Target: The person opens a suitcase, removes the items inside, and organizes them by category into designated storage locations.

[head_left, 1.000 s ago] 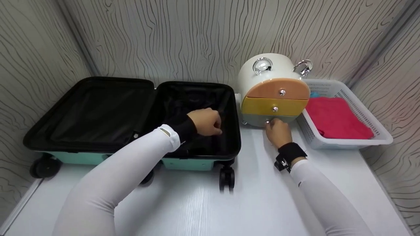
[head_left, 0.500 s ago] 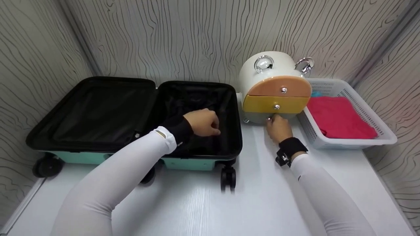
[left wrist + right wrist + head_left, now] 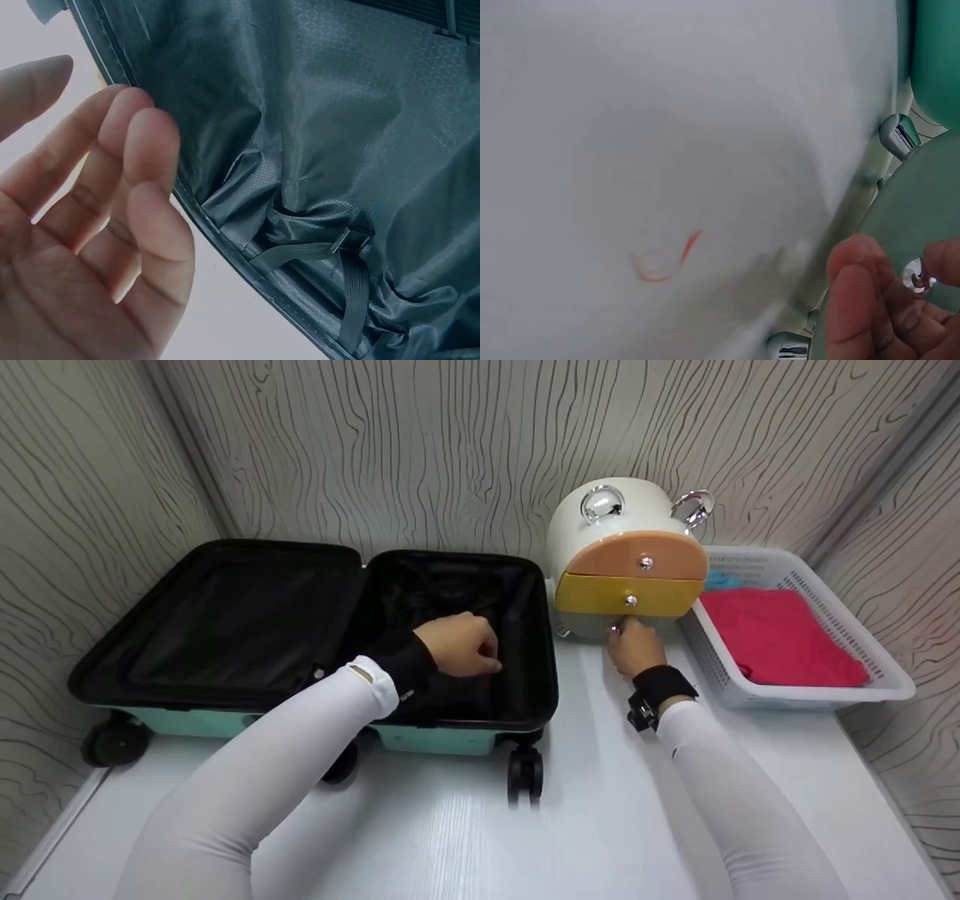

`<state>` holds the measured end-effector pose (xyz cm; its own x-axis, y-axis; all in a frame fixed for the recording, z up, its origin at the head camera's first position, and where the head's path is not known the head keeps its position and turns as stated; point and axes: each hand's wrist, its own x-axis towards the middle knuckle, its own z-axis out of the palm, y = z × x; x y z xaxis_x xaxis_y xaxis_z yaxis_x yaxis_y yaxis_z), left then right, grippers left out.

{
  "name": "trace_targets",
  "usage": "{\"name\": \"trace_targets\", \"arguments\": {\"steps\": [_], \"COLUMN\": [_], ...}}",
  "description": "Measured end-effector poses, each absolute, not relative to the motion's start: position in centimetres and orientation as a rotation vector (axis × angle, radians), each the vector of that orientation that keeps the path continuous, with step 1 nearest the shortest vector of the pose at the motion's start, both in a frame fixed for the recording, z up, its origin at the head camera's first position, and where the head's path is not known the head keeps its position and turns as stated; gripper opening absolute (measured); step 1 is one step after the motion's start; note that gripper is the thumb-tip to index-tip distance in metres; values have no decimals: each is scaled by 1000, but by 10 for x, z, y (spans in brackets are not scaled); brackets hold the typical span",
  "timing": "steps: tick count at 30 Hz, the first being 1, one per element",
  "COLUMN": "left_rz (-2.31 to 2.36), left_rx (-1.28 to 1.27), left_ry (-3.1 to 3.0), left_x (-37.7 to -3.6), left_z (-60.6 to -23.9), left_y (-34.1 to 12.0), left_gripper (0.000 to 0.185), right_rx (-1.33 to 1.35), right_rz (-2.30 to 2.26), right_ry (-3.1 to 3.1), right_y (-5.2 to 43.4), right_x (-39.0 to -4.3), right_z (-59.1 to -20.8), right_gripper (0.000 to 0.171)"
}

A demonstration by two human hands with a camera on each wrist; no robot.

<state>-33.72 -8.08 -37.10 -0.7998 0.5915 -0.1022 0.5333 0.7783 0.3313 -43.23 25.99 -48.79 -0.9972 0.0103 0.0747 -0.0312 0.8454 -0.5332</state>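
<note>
My right hand (image 3: 636, 647) is at the bottom drawer of a round white drawer cabinet (image 3: 566, 540), pinching the small silver knob (image 3: 917, 277). The knob lies between thumb and fingers in the right wrist view. This lowest drawer front (image 3: 907, 202) is grey-green; the yellow drawer (image 3: 592, 594) and orange drawer (image 3: 607, 559) sit above it. My left hand (image 3: 459, 645) hovers over the right half of an open suitcase (image 3: 544, 660). Its fingers are loosely bent and hold nothing, as the left wrist view shows. Dark lining (image 3: 337, 112) and a buckled strap (image 3: 352, 292) lie beneath.
A white basket (image 3: 892, 682) with folded red cloth (image 3: 780, 637) and a bit of blue cloth (image 3: 721, 581) stands right of the cabinet. The suitcase's other half (image 3: 225, 622) lies to the left. A patterned wall (image 3: 450, 457) closes off the back.
The cabinet and my right hand have shifted slightly back towards the wall, relative to the suitcase. My right hand keeps its pinch on the knob; the left hand has barely moved.
</note>
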Motion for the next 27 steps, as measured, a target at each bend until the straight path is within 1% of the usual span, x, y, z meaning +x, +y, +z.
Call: {"name": "trace_targets", "arguments": {"steps": [8,14,22,27], "left_rz": [455,486,566,636], "left_rx": [878,881,850,735], "left_ry": [2781,2801,2869,3021], "left_x": [-331,-329,-318,-309], "left_z": [-372,-372,-370,-375], "left_y": [-85,-91,-112,-131], "left_gripper": [24,24,24,26], "right_rx": [66,107,145,195], "right_rz": [724,718,738,807], "right_ry": [-3014,-3010,-2938,-2895], "right_y": [262,266,275,282], "right_x": [-438,-438,-415,-388], "right_z": [-480,-477,-471,-463], "right_gripper": [32,30,43,42]}}
